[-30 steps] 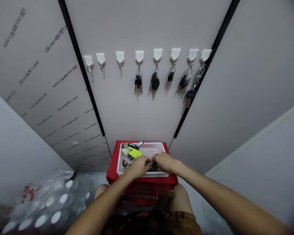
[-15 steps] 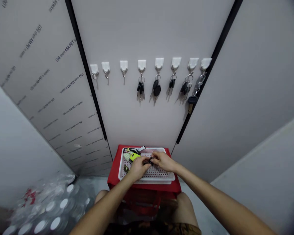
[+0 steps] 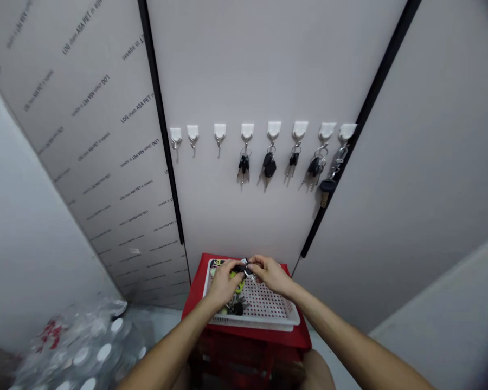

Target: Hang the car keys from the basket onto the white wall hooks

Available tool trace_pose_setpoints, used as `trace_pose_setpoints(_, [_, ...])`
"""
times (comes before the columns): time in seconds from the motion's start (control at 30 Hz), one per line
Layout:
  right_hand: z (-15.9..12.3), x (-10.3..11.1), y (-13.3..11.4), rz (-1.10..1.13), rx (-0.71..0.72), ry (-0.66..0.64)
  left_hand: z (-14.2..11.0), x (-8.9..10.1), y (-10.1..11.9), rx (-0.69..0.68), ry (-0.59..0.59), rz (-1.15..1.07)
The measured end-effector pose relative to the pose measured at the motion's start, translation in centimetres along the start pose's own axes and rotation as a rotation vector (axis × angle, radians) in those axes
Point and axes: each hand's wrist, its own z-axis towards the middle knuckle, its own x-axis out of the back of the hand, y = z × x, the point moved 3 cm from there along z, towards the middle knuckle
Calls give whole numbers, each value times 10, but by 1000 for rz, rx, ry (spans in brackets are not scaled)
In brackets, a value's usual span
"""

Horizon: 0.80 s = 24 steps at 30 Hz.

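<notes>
In the head view, at lower centre, the left hand [image 3: 223,284] and right hand [image 3: 271,275] pinch a small bunch of keys [image 3: 249,272] between their fingertips, above the white perforated basket [image 3: 268,298]. Across the upper centre and right, five key sets hang from white hooks [image 3: 274,130].

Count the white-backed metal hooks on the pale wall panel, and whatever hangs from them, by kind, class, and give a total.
White-backed metal hooks: 8
Bunches of black-headed metal keys on round rings: 4
Large dark-headed key on a silvery metal chain: 1
Total: 13
</notes>
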Motion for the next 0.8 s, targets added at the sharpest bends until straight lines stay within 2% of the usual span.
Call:
trace_pose_setpoints(0.23, [6,-4,-14,-8,42,-6,3,24,15,-121,215,23])
trace_pose_setpoints(0.3, [6,-6,-18,-8,57,-19,5,29,17,-118,231,14])
trace_pose_setpoints(0.4, [7,-8,-24,24,87,-25,12,31,16,0,134,-81])
trace_pose_setpoints(0.5, [8,-10,-27,65,100,-17,17,29,10,137,56,-346])
trace_pose_setpoints(0.6, [9,-12,-27,82,106,-52,20,28,4,212,21,-554])
trace_pose_setpoints(0.7, [9,-12,-29,46,117,-58,21,29,2,268,9,-584])
trace_pose_setpoints(0.8, [7,-6,-37,-79,180,108,22,35,9,247,-10,-483])
